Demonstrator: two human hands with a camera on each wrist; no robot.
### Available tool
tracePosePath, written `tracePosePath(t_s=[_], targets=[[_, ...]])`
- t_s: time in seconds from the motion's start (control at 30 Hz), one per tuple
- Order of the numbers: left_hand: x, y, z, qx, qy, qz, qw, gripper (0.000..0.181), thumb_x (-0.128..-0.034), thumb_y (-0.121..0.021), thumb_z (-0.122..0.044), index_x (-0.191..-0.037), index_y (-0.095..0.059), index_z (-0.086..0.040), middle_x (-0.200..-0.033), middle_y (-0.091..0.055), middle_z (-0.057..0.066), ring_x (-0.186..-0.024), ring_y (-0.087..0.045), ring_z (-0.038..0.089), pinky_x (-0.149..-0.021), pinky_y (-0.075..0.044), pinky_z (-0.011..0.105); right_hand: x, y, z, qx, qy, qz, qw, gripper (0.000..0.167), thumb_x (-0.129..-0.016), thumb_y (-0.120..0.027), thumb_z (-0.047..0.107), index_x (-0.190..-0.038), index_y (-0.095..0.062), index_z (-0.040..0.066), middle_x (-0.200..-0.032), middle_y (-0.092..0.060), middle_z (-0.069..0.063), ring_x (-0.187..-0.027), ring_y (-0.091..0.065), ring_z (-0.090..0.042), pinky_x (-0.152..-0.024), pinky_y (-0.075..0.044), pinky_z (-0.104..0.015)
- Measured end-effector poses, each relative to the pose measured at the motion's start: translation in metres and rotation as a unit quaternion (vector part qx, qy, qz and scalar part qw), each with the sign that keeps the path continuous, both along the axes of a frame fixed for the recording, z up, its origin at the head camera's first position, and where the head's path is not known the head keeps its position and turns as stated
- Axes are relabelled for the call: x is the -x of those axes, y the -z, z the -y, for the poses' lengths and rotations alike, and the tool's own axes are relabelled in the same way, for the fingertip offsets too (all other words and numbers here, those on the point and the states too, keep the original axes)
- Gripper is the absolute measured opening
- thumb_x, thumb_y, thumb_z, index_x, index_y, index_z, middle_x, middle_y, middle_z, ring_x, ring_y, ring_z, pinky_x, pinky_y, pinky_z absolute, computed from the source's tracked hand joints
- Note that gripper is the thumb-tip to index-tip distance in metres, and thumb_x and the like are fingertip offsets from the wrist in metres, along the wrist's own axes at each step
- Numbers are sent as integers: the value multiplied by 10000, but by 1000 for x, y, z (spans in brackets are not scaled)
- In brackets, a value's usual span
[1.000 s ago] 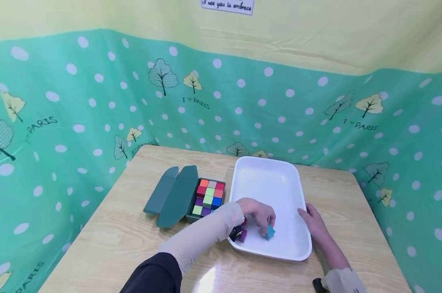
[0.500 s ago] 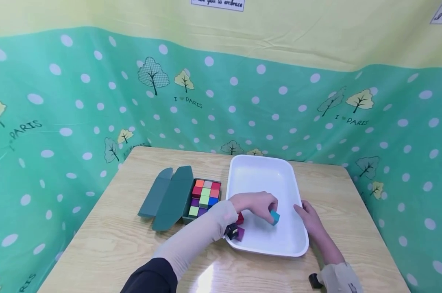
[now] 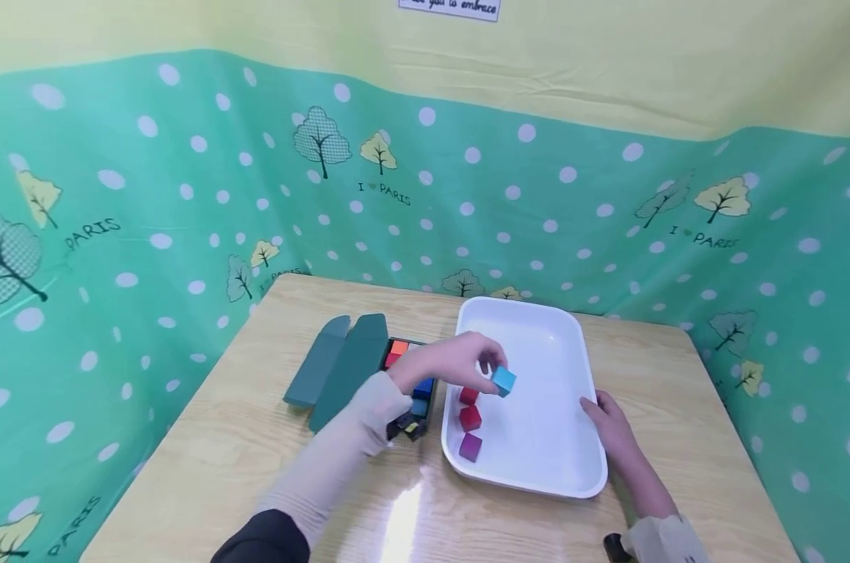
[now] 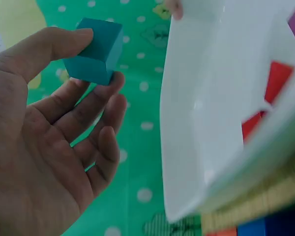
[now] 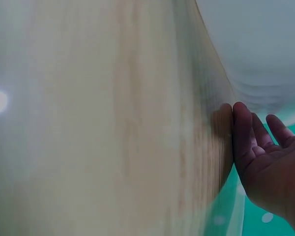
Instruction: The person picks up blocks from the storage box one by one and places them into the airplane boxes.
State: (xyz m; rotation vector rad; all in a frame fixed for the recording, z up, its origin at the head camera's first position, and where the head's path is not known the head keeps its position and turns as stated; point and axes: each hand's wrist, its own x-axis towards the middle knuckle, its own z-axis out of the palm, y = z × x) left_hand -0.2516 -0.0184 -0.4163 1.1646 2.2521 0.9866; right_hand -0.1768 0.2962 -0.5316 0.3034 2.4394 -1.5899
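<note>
A teal cube (image 3: 503, 381) is pinched between the thumb and fingers of my left hand (image 3: 460, 361), above the left half of the white tray (image 3: 537, 469). In the left wrist view, the thumb lies on one face of the cube and a fingertip supports it below. My right hand (image 3: 611, 426) holds the tray's right rim, the thumb over the edge and the fingers outside. The right wrist view shows those fingers (image 5: 243, 120) low against the tabletop, beside the tray; the thumb is hidden there. Two red cubes (image 3: 470, 418) and a purple cube (image 3: 470, 447) lie along the tray's left side.
Left of the tray stands a dark green box (image 3: 435, 391) of colored cubes, partly covered by my left forearm. Its lid flaps (image 3: 350, 371) lie folded out leftward. A patterned green and yellow cloth (image 3: 467, 180) hangs behind the wooden table (image 3: 312, 301).
My left hand has lifted the teal cube off the tray floor and carried it up and leftward, baring the red cubes. My right hand has stayed on the tray rim.
</note>
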Motion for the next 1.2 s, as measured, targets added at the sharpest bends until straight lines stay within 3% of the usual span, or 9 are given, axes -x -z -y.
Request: tracePosePath(t_s=[0.2,0.3,0.43,0.67,0.83,1.2], targets=[[-8,-2,71,-42,-834,-141,9964,278,-816,-783,-233,-1061,-676,-158,-964,-642,-81,-956,-602,241,-791,-503,291,3,-2,1,-87,-25,22,10000,728,-1025,-363,489,-1481,-215,-59,-1419,-353,-290,-1242,-436,-421,-980,-423,-480],[-10,4,101,31,-1248,-287,9918,318,-813,-791,-253,-1092,-675,-154,-976,-633,-64,-936,-599,260,-760,-509,298,0,-1,-2,-38,-18,-56,10000,735,-1020,-381,491,-1499,-198,-37,-1438,-335,-292,-1250,-431,-426,-980,-426,-479],[-11,17,130,166,-1570,-577,9858,355,-816,-794,-250,-1121,-679,-109,-1010,-647,-15,-943,-605,261,-788,-518,361,-4,0,-6,-21,-48,-182,9998,698,-1030,-395,445,-1527,-171,9,-1440,-336,-303,-1234,-450,-440,-919,-481,-444],[-11,35,159,591,-2069,-703,9740,367,-804,-809,-260,-1123,-690,-121,-1061,-643,-34,-974,-592,155,-855,-507,370,-8,-3,-6,-238,-11,-179,9996,672,-1028,-427,408,-1551,-159,82,-1475,-305,-304,-1282,-398,-466,-953,-441,-522],[-11,46,173,791,-2244,-763,9683,363,-793,-818,-245,-1112,-697,-119,-1073,-648,-19,-987,-582,153,-885,-492,383,-4,-6,-3,-263,-49,-187,9995,659,-1032,-451,296,-1556,-114,84,-1466,-310,-319,-1293,-386,-474,-951,-443,-522],[-12,59,184,865,-2506,-737,9614,386,-787,-823,-277,-1120,-696,-130,-1074,-653,-29,-981,-579,138,-881,-491,370,8,-10,-6,-445,-444,-486,9968,655,-1014,-487,163,-1536,-122,11,-1450,-315,-349,-1302,-372,-481,-959,-435,-512]])
